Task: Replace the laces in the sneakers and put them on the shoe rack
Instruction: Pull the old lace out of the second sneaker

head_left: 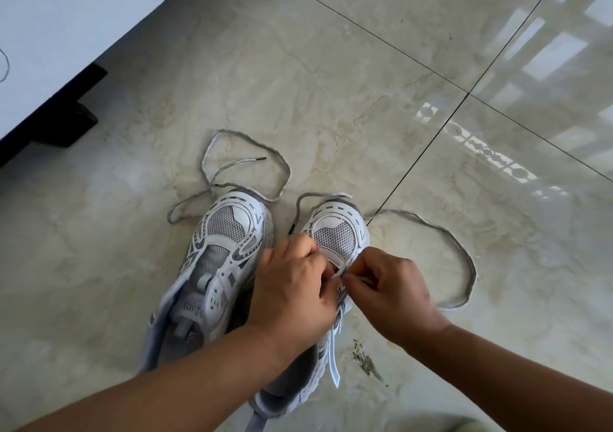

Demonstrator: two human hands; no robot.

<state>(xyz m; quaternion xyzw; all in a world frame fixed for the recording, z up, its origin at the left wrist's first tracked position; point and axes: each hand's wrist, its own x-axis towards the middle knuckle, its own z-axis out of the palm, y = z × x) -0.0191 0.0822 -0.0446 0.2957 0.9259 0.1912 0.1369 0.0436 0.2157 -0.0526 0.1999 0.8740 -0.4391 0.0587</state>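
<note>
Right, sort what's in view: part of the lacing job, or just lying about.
Job:
left sneaker
right sneaker
white lace
grey lace by left sneaker
grey lace by right sneaker
left hand
right hand

Lying about:
white cabinet
dirt mark

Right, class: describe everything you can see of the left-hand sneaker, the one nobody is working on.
The left sneaker is white with grey mesh panels and dark grey trim, seemingly synthetic. It stands upright on the tiled floor, toe pointing away, beside the right sneaker. Its eyelets are empty and its tongue lies loose. A grey lace lies looped on the floor by its toe, crossing the tip. The left hand and forearm cover its inner side.
</note>
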